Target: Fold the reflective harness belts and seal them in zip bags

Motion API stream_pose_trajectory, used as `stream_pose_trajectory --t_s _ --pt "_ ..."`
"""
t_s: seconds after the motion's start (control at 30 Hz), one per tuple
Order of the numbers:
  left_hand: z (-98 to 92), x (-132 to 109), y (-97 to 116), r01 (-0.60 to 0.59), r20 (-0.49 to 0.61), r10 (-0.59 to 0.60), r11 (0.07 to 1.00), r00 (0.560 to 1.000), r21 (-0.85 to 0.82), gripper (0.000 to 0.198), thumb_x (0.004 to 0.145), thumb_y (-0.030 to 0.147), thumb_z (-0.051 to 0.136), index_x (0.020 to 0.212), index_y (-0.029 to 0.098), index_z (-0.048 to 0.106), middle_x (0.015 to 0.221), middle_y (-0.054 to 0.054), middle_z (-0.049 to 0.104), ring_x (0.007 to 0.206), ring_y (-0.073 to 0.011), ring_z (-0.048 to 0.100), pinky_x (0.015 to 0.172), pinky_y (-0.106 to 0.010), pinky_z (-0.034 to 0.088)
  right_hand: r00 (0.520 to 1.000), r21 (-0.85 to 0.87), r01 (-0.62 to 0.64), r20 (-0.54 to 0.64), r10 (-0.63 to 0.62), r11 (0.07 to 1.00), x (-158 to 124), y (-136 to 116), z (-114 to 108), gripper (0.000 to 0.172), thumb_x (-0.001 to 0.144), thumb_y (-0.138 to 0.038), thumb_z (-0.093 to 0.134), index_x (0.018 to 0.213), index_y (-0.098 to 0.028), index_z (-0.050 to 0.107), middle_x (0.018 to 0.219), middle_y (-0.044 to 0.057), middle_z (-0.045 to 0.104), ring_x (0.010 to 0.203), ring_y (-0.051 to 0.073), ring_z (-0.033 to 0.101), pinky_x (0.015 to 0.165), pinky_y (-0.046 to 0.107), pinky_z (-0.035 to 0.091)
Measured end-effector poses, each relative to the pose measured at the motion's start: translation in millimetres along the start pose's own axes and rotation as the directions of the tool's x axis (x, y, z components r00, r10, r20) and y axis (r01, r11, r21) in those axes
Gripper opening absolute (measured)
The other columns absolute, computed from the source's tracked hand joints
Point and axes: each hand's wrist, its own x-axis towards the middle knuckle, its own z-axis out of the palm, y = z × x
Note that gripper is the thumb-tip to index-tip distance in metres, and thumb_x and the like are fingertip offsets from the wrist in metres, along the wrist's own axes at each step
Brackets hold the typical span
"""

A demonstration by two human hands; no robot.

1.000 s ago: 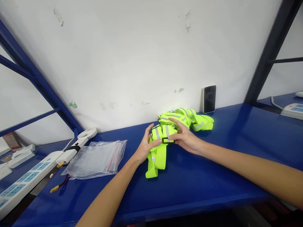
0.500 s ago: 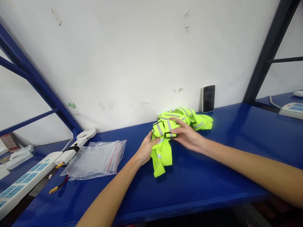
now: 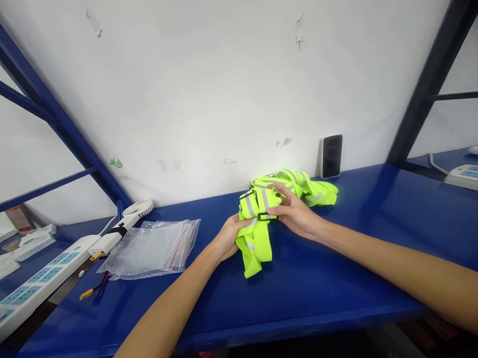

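A bundle of neon-yellow reflective strap (image 3: 259, 202) with grey stripes and black buckles is held between my two hands above the blue table. My left hand (image 3: 228, 237) is closed on its left side, the thumb across the front. My right hand (image 3: 293, 211) grips the right side, thumb beside a black buckle (image 3: 267, 216). Loose strap ends (image 3: 257, 251) hang from the bundle's lower side. Behind it, more of the same yellow strapping (image 3: 315, 189) lies against the wall; where one bundle ends and the other begins is hard to tell.
Clear zip bags (image 3: 155, 250) lie left of my hands on the blue table (image 3: 313, 291). Beyond them are a white handheld fan (image 3: 137, 208), a long power strip (image 3: 42, 280) and a yellow-ended cable (image 3: 88, 294). A small black-screened device (image 3: 331, 156) stands against the wall.
The view has shifted slightly. My right thumb and the buckle beside it have turned a little, with the buckle now flatter against the bundle. Both hands keep their hold.
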Motion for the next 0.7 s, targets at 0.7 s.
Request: stream_pose_trajectory --t_s 0.7 --pt "-5.8 6.4 -3.8 -0.017 -0.120 0.019 1.000 0.993 0.015 0.036 0.065 0.022 0.081 0.097 0.011 0.069 0.088 -0.010 0.073 0.072 -0.0184 0.068 0.072 -0.029 0.050 0.956 -0.356 0.291 0.136 -0.259 0.888 6.4 8.8 -12.3 0.058 0.068 -0.026 0.078 0.117 -0.032 0.047 0.124 0.003 0.045 0.104 0.020 0.054 0.082 0.032 0.052"
